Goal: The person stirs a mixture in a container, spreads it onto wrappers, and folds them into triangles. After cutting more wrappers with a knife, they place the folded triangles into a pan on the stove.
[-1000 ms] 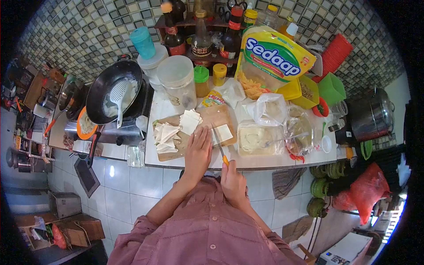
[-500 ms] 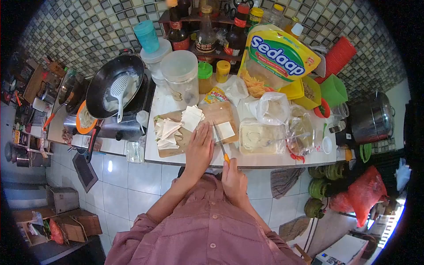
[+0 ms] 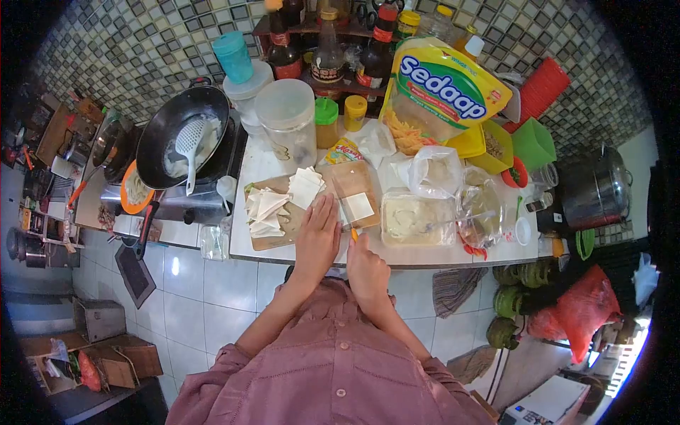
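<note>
My right hand (image 3: 368, 273) grips the orange handle of a knife (image 3: 354, 233) at the front edge of the wooden cutting board (image 3: 345, 180). Its blade is hard to make out now, close beside the fingers of my left hand (image 3: 319, 234). That hand lies flat on the board with its fingers stretched out and close together; whatever may be under them is hidden. A thin white square sheet of dough (image 3: 358, 206) lies right of the knife. More sheets form a fanned stack (image 3: 306, 186) behind my left hand and an untidy pile (image 3: 265, 212) at the board's left.
Right of the board stands a tub of pale paste (image 3: 418, 218), with plastic bags (image 3: 434, 172) behind and beside it. Tall plastic jars (image 3: 286, 117) rise behind the board. A wok (image 3: 159, 134) holding a slotted spatula (image 3: 190, 145) sits on the stove at left.
My right hand has moved slightly left and toward the counter with the knife, whose blade now sits nearer my left hand. The left hand stays nearly in place.
</note>
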`<state>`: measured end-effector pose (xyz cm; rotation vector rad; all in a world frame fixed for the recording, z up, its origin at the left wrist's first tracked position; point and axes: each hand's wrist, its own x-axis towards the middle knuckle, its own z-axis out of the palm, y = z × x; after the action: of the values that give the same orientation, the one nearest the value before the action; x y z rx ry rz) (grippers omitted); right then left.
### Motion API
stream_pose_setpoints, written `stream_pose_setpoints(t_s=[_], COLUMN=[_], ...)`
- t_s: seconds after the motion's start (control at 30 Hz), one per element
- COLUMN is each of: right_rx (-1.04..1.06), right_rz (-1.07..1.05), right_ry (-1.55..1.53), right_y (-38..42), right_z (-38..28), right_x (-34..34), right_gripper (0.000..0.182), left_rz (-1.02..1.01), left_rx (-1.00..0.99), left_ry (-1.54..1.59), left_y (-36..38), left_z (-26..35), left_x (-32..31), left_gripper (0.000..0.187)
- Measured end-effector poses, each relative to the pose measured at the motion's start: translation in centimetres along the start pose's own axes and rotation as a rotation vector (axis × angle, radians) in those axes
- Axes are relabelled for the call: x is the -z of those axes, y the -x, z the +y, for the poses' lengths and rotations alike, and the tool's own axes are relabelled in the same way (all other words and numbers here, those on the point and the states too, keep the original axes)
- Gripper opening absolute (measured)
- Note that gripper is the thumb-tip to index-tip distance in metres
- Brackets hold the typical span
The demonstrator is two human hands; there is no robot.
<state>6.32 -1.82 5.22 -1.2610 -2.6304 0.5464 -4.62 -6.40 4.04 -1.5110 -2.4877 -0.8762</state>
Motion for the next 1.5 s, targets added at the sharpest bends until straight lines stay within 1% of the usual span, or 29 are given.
stream_pose_setpoints(t_s=[0.13, 0.23, 0.3, 0.4, 0.43, 0.47, 0.5, 0.57, 0.63, 0.7, 0.77, 0.8, 0.87, 0.9, 0.97, 1.03, 1.1, 1.17, 1.2, 1.27, 1.3, 1.37, 1.4, 1.47, 1.5], right_rx=[-0.006, 0.011, -0.051, -0.04, -0.044, -0.068, -0.092, -0.108, -0.123, -0.174, -0.143, -0.111, -0.119, -0.125, -0.132, -0.144, -0.13, -0.15, -0.17, -0.184, -0.199, -0.218, -0.236, -0.222, -0.209], right_rz=[-0.017, 0.016, -0.089, -0.074, -0.072, -0.072, -0.072, -0.052, -0.031, -0.024, -0.005, 0.012, 0.009, 0.002, 0.012, 0.027, 0.106, 0.116, 0.127, 0.133, 0.139, 0.137, 0.134, 0.158, 0.181], right_ry=[0.019, 0.045, -0.014, -0.082, -0.081, -0.151, -0.22, -0.238, -0.256, -0.363, -0.37, -0.375, -0.373, -0.37, -0.391, -0.411, -0.434, -0.452, -0.466, -0.472, -0.479, -0.48, -0.48, -0.481, -0.482], right_y=[1.0, 3.1, 4.4, 5.9, 6.2, 6.4, 6.5, 6.7, 6.6, 6.2, 5.9, 5.8, 5.4, 5.3, 5.2, 5.1, 5.2, 5.0, 4.9, 4.9, 5.0, 5.0, 4.9, 4.8, 4.8], right_z=[0.3, 1.3, 2.0, 3.1, 3.5, 3.7, 4.0, 4.7, 5.0, 5.1, 5.3, 5.3, 5.1, 5.0, 4.7, 4.8, 4.8, 4.3, 4.2, 5.0, 5.3, 5.4, 5.4, 5.4, 5.4], right_x=[0.6, 0.8, 1.2, 1.5, 1.6, 1.7, 1.7, 1.2, 1.1, 1.5, 1.7, 1.7, 2.1, 2.4, 2.9, 3.2, 3.3, 4.0, 4.3, 3.7, 3.5, 3.6, 3.7, 3.6, 3.5], right_gripper=[0.022, 0.021, 0.022, 0.022, 0.022, 0.021, 0.021, 0.02, 0.02, 0.019, 0.019, 0.019, 0.019, 0.019, 0.019, 0.02, 0.021, 0.021, 0.021, 0.021, 0.022, 0.021, 0.02, 0.021, 0.021], left_rz=[-0.015, -0.01, -0.011, -0.027, -0.072, -0.117, -0.118, -0.138, -0.118, -0.099, -0.06, -0.06, 0.126, 0.127, 0.041, 0.008, -0.032, 0.018, 0.019, -0.001, -0.002, -0.031, -0.029, -0.133, -0.132], left_rx=[0.007, 0.002, -0.005, -0.044, -0.058, -0.071, -0.074, -0.147, -0.143, -0.138, 0.13, 0.127, 0.124, 0.125, -0.104, -0.127, -0.151, -0.089, -0.088, -0.001, -0.003, 0.029, 0.028, 0.091, 0.09], left_ry=[0.001, 0.012, 0.012, -0.004, 0.027, 0.055, 0.056, 0.053, 0.075, 0.097, 0.413, 0.413, 0.438, 0.438, 0.142, 0.106, 0.068, 0.17, 0.168, 0.113, 0.114, 0.113, 0.113, 0.171, 0.17], left_y=[0.1, 0.0, 0.1, 0.2, 0.2, 0.1, 0.2, 0.3, 0.6, 0.5, 0.1, -0.4, -1.6, -1.9, -2.3, -2.4, -2.6, -3.3, -3.5, -3.9, -4.1, -4.3, -4.4, -4.6, -4.7], left_z=[0.0, 0.0, -0.2, -0.5, -0.4, -0.4, -0.6, -0.9, -1.3, -1.2, -0.2, 0.5, 1.8, 2.0, 1.8, 2.0, 2.0, 1.7, 1.8, 2.1, 1.9, 1.5, 1.4, 1.0, 0.9], left_x=[0.1, 0.0, -0.1, 0.2, 0.8, 1.3, 1.6, 1.9, 1.4, 1.2, 1.2, 1.2, 0.8, 0.1, -1.6, -1.6, -1.5, -1.0, -0.8, -0.6, -0.8, -1.1, -1.0, -0.6, 0.1], left_gripper=[0.04, 0.041, 0.042, 0.045, 0.046, 0.048, 0.048, 0.045, 0.042, 0.039, 0.033, 0.033, 0.032, 0.032, 0.032, 0.034, 0.036, 0.041, 0.041, 0.04, 0.04, 0.03, 0.03, 0.02, 0.02])
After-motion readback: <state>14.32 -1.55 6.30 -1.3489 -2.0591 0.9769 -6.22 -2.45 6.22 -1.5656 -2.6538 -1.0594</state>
